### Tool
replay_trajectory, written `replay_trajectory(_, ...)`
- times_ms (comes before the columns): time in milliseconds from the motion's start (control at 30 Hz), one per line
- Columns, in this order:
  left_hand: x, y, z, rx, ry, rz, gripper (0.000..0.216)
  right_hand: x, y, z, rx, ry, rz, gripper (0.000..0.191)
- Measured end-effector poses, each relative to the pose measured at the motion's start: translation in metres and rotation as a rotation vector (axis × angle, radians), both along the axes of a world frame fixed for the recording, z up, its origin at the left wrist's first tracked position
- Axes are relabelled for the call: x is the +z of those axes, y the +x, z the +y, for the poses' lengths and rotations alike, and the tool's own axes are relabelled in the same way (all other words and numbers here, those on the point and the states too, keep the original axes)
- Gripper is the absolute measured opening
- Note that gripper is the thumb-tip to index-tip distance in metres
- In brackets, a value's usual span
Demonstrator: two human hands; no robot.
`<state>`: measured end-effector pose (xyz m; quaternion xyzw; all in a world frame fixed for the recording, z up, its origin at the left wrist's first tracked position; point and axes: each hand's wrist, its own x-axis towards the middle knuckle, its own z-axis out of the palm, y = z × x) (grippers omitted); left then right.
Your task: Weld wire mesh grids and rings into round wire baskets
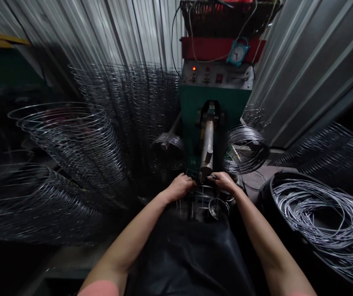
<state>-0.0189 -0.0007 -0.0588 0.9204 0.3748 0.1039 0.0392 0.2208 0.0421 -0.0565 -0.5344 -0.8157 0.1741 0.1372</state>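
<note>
My left hand and my right hand are curled over the top of a wire frame held in front of my lap. Both hands sit just below the rounded end of a steel mandrel, which projects toward me from a green machine. A small dark tip shows between the right fingers, but its kind is hard to tell. A small round wire ring sits in the lower part of the frame. A black apron covers my lap.
Hanging wire hoops crowd the left side, and more hang behind the machine. Wire coils flank the mandrel. A black tub of loose wire stands at lower right. Corrugated metal walls rise behind, and a blue clock sits on the machine.
</note>
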Motion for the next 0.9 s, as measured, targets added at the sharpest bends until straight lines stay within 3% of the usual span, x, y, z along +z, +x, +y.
replay_trajectory(100, 0.0, -0.003, -0.014, -0.211, 0.114, 0.044, 0.02, 0.0, -0.001, -0.019, 0.013, 0.029, 0.032, 0.036)
replay_trajectory(200, 0.015, -0.025, -0.036, -0.278, 0.265, 0.031, 0.024, 0.003, -0.006, -0.039, -0.002, 0.054, 0.095, 0.04)
replay_trajectory(433, 0.081, -0.121, -0.123, -0.022, 0.372, -0.045, 0.026, 0.014, -0.052, -0.075, -0.205, 0.079, 0.376, 0.045)
replay_trajectory(500, 0.091, -0.149, -0.148, 0.098, 0.364, -0.086, 0.027, 0.014, -0.069, -0.08, -0.263, 0.042, 0.514, 0.047)
replay_trajectory(567, 0.091, -0.174, -0.169, 0.21, 0.335, -0.131, 0.026, 0.012, -0.086, -0.083, -0.297, 0.011, 0.65, 0.048)
replay_trajectory(633, 0.078, -0.193, -0.182, 0.306, 0.29, -0.158, 0.023, 0.008, -0.1, -0.086, -0.317, -0.005, 0.751, 0.048)
replay_trajectory(700, 0.052, -0.207, -0.187, 0.407, 0.221, -0.152, 0.021, 0.005, -0.11, -0.091, -0.323, -0.003, 0.785, 0.045)
replay_trajectory(900, -0.061, -0.222, -0.173, 0.783, -0.254, 0.011, 0.022, -0.001, -0.117, -0.102, -0.276, 0.009, 0.63, 0.038)
